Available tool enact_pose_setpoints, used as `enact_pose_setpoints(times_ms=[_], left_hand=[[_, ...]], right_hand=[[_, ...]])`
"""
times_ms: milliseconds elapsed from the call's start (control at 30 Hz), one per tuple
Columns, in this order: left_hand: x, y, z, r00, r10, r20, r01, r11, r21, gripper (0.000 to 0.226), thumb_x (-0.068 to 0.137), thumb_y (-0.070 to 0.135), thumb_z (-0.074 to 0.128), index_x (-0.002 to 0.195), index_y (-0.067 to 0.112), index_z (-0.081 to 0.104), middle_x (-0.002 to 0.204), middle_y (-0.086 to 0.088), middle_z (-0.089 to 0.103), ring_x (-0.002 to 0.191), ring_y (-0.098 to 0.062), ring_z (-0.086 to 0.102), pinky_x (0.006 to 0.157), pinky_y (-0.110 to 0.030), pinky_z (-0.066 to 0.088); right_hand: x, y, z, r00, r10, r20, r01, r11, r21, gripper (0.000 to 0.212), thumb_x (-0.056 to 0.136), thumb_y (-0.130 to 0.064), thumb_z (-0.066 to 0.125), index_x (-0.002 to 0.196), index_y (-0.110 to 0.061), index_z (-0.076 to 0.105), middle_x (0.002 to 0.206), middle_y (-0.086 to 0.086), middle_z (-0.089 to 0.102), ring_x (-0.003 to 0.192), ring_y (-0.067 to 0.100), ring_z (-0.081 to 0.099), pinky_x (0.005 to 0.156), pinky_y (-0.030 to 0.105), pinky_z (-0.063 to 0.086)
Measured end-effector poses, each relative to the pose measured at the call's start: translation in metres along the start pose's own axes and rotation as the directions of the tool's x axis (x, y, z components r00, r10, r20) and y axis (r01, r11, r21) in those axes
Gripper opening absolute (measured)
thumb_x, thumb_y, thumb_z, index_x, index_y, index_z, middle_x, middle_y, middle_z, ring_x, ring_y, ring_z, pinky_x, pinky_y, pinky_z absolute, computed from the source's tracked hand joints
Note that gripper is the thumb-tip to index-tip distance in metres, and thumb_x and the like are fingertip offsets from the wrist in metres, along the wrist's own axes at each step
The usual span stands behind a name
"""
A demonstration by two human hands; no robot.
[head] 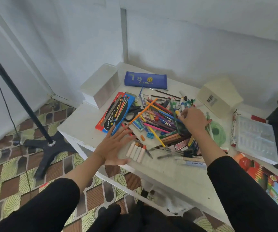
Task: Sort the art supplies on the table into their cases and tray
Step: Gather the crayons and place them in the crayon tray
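Head view: orange pencil [143,111] is lying mid-frame, axis lower left to upper right, between the hands. Left hand [114,144] is hovering flat, fingers spread, empty. Right hand [193,121] is curling into pile [165,129]; grip indeterminable.

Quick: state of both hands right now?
Left hand: open, fingers spread, holding nothing.
Right hand: fingers curled down into the pencil pile; whether it grips anything cannot be told.
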State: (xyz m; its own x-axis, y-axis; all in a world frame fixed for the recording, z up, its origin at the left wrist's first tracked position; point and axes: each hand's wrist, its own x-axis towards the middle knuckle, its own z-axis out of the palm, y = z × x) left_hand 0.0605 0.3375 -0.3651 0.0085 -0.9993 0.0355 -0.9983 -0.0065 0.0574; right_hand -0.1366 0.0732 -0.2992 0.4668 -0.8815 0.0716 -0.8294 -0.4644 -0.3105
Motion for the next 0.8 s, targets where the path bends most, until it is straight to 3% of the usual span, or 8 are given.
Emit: enact_pose_setpoints(times_ms=[100, 200, 267, 400, 567, 800], left_hand=[[0.001, -0.001, 0.001, 1.000, -0.009, 0.004, 0.009, 1.000, 0.000, 0.086, 0.075, 0.078, 0.029, 0.146, 0.030, 0.024, 0.153, -0.006, 0.028, 0.146, -0.021, 0.003, 0.115, -0.052, -0.006], [0.001, -0.002, 0.002, 1.000, -0.013, 0.008, 0.013, 1.000, -0.006, 0.086, 0.077, 0.082, 0.017, 0.146, 0.030, 0.023, 0.154, -0.006, 0.028, 0.145, -0.019, 0.000, 0.115, -0.051, -0.008], [0.001, -0.002, 0.003, 1.000, -0.015, -0.002, 0.015, 1.000, -0.014, 0.087, 0.078, 0.083, 0.012, 0.145, 0.028, 0.025, 0.153, -0.007, 0.030, 0.145, -0.020, 0.004, 0.115, -0.049, -0.008], [0.001, -0.002, 0.004, 1.000, -0.005, -0.014, 0.004, 1.000, -0.024, 0.086, 0.079, 0.082, 0.019, 0.146, 0.028, 0.026, 0.153, -0.006, 0.030, 0.145, -0.021, 0.004, 0.115, -0.047, -0.012], [0.001, -0.006, 0.005, 0.999, 0.009, -0.038, -0.009, 1.000, -0.016, 0.085, 0.075, 0.076, 0.038, 0.146, 0.030, 0.027, 0.154, -0.004, 0.028, 0.146, -0.020, 0.003, 0.115, -0.050, -0.009], [0.000, -0.006, 0.005, 0.994, 0.046, -0.095, -0.054, 0.995, -0.079, 0.084, 0.074, 0.074, 0.041, 0.144, 0.028, 0.030, 0.152, -0.003, 0.031, 0.145, -0.018, 0.005, 0.115, -0.051, -0.006]], right_hand=[[0.000, 0.006, 0.001, 0.998, 0.048, -0.039, -0.037, 0.969, 0.243, 0.017, 0.085, -0.030, 0.065, 0.091, -0.014, 0.069, 0.093, 0.002, 0.068, 0.085, 0.020, 0.061, 0.073, 0.029, 0.046], [-0.012, 0.006, -0.010, 0.992, 0.078, -0.099, -0.012, 0.842, 0.540, 0.015, 0.087, -0.023, 0.064, 0.094, -0.010, 0.066, 0.088, 0.003, 0.066, 0.079, 0.014, 0.058, 0.066, 0.005, 0.038], [-0.022, 0.007, -0.017, 0.990, 0.099, -0.103, -0.007, 0.754, 0.657, 0.013, 0.087, -0.020, 0.064, 0.095, -0.010, 0.065, 0.087, 0.004, 0.068, 0.077, 0.014, 0.060, 0.064, 0.002, 0.039], [-0.042, 0.013, -0.027, 0.996, 0.086, -0.023, -0.038, 0.649, 0.760, 0.015, 0.089, -0.015, 0.063, 0.101, -0.009, 0.068, 0.083, 0.005, 0.070, 0.064, 0.002, 0.061, 0.066, 0.019, 0.053], [-0.070, 0.004, -0.034, 0.996, 0.077, 0.032, -0.071, 0.571, 0.818, 0.002, 0.088, -0.011, 0.064, 0.089, -0.013, 0.065, 0.075, -0.007, 0.071, 0.060, 0.002, 0.063, 0.060, 0.016, 0.053], [-0.105, -0.021, -0.018, 0.988, 0.119, 0.098, -0.148, 0.561, 0.814, 0.004, 0.083, -0.010, 0.070, 0.080, -0.013, 0.070, 0.060, -0.013, 0.063, 0.054, -0.002, 0.054, 0.057, 0.012, 0.044]])
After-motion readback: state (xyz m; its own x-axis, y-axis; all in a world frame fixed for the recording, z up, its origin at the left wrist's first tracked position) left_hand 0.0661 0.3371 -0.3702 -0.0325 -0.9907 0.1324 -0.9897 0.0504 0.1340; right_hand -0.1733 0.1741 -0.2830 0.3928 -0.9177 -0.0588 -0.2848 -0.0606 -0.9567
